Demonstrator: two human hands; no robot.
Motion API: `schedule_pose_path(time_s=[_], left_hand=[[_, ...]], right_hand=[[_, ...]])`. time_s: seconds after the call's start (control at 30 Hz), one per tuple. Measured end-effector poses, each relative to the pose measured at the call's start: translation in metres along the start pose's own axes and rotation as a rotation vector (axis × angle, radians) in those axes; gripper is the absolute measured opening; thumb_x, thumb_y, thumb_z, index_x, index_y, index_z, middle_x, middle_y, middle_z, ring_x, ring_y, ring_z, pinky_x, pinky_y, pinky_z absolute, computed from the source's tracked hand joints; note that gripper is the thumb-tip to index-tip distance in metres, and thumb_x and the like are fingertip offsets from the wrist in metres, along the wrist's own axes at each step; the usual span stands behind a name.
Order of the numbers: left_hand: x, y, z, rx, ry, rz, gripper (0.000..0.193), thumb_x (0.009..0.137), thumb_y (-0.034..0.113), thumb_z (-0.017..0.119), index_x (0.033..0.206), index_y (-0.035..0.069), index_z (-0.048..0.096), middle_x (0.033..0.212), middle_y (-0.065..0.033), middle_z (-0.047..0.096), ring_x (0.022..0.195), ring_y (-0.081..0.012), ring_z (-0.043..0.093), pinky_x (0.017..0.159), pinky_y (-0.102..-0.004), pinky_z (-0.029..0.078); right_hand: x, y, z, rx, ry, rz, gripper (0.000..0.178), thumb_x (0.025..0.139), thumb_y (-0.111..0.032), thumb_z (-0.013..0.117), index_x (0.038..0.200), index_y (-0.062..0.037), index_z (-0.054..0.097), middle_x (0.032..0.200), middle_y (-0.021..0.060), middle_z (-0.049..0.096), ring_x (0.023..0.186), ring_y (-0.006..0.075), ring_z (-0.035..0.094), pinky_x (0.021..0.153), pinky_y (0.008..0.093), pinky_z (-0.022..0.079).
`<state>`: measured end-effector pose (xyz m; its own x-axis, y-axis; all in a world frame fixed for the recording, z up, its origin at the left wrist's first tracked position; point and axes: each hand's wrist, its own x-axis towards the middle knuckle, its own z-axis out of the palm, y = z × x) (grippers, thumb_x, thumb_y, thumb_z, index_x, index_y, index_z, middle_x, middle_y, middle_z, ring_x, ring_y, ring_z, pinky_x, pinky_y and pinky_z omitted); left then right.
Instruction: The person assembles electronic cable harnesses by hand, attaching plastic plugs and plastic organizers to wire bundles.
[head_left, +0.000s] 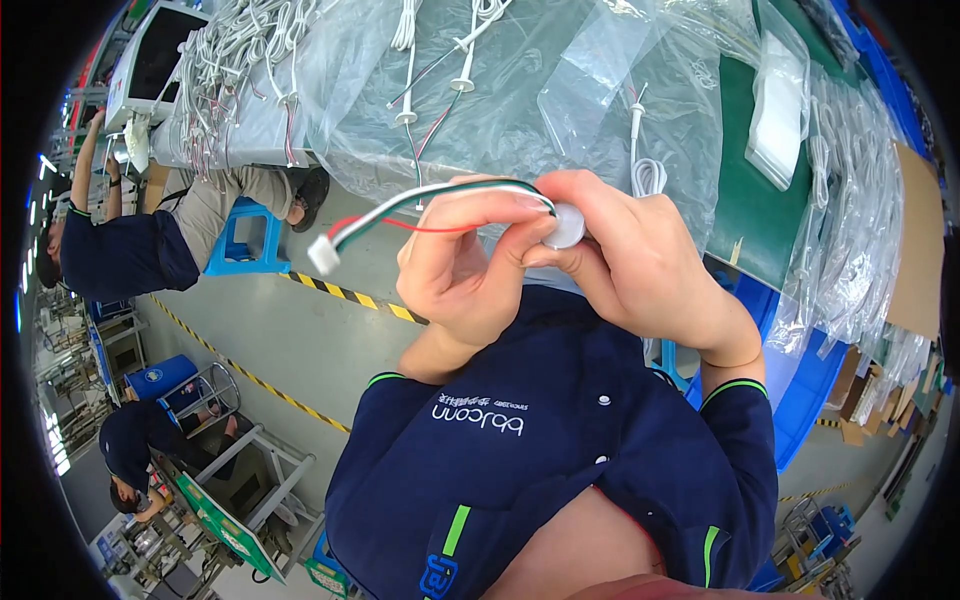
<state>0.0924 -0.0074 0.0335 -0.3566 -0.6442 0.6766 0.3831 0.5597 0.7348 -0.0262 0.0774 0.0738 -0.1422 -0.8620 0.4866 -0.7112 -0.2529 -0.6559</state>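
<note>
Close in front of my chest, both hands meet at the round white end piece [566, 227] of a cable. My right hand [648, 262] is closed around it with finger and thumb. My left hand [462, 262] pinches the thin wires where they leave that piece. Red, white, green and black wires [405, 203] arc over my left fingers to a small white plug [323, 255], which hangs free at their left end. Whatever cable runs behind the end piece is hidden by my hands.
Beyond my hands, a green table [738, 115] bears clear plastic sheeting and several white cables [463, 80]. Bagged cables [850, 200] lie at the right by a cardboard sheet [915, 240]. At the left, a person [150, 240] sits on a blue stool [245, 240]; another works lower down.
</note>
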Motion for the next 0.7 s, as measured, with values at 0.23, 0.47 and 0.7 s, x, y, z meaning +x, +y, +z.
schedule_pose_path(time_s=[0.23,0.47,0.7], left_hand=[[0.021,-0.008,-0.009,-0.221,-0.087,-0.034,0.03,0.062,-0.014,0.072,0.086,-0.004,0.056,0.08,-0.0176,0.063,0.078,-0.0228,0.064,0.072,-0.0315,0.052],[0.047,-0.007,-0.033,0.096,-0.421,0.054,0.018,0.066,0.005,0.073,0.079,0.0,0.062,0.078,-0.0096,0.059,0.069,-0.0203,0.055,0.061,-0.0283,0.042],[0.048,-0.011,-0.033,0.106,-0.467,0.142,0.011,0.069,-0.001,0.066,0.079,-0.001,0.061,0.077,-0.0104,0.059,0.069,-0.0217,0.055,0.062,-0.0287,0.042]], right_hand=[[0.006,0.007,-0.006,0.036,-0.077,0.037,0.028,0.079,-0.018,0.065,0.098,-0.003,0.052,0.068,0.0096,0.059,0.056,0.0263,0.059,0.047,0.0315,0.044],[0.007,0.007,-0.008,0.123,-0.126,0.063,0.028,0.079,-0.013,0.065,0.102,-0.0036,0.052,0.062,0.0092,0.055,0.052,0.0242,0.056,0.048,0.0288,0.04],[0.008,0.006,-0.007,0.109,-0.173,0.094,0.027,0.082,-0.022,0.062,0.097,-0.0032,0.049,0.07,0.0106,0.059,0.062,0.0284,0.06,0.05,0.0347,0.045]])
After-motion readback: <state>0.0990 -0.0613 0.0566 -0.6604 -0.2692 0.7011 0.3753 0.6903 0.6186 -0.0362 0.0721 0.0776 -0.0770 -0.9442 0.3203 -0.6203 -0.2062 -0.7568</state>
